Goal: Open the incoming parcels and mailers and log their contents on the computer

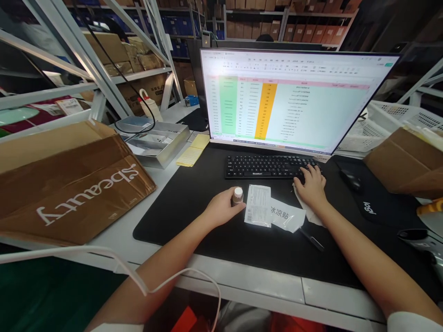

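My left hand [223, 207] is wrapped round a small bottle [238, 195] with a white cap, held upright over the black desk mat [194, 203]. At the right end of the black keyboard [265, 167], my right hand [312, 184] lies with its fingers spread on the keys. Between the hands are a white printed packet [258, 206] and a white slip with large Chinese characters [287, 216]. A dark pen [313, 240] rests below the slip. Under my right wrist is a pale sheet or packet [308, 207], partly covered.
Behind the keyboard stands a monitor [290, 101] showing a spreadsheet. On the left are a cardboard box [76, 189], a grey tray [166, 147] and yellow notes [194, 151]. A mouse [350, 180], another carton [408, 159] and a scanner-like device [420, 242] are on the right. A white cable [86, 249] crosses the front left.
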Action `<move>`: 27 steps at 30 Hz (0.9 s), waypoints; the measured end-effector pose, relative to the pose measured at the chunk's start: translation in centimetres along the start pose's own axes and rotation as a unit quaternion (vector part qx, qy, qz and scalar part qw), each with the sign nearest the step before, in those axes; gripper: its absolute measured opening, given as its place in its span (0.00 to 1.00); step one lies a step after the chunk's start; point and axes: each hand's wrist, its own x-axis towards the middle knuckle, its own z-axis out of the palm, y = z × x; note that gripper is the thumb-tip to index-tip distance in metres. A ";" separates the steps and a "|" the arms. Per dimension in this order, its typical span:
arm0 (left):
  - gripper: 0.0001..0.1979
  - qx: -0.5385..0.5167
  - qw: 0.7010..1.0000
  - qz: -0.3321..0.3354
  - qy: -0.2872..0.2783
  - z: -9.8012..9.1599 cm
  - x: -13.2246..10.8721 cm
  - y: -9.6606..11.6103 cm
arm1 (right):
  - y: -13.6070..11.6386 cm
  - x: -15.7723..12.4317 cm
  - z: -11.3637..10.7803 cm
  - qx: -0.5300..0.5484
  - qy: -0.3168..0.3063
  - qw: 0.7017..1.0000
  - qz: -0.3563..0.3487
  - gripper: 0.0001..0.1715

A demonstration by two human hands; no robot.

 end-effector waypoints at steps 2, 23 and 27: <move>0.22 0.003 1.000 0.001 0.000 0.0 0.0 0.0 | 0.0 0.0 0.0 0.001 -0.010 1.000 -0.007 0.29; 0.35 0.000 0.993 0.057 -0.100 1.2 0.6 -0.4 | -10.3 -0.9 -9.0 0.166 -0.396 0.903 0.028 0.10; 0.38 -0.042 0.987 0.029 -0.155 1.2 0.4 -0.5 | -10.9 -0.7 -8.5 0.226 -0.342 0.909 0.080 0.10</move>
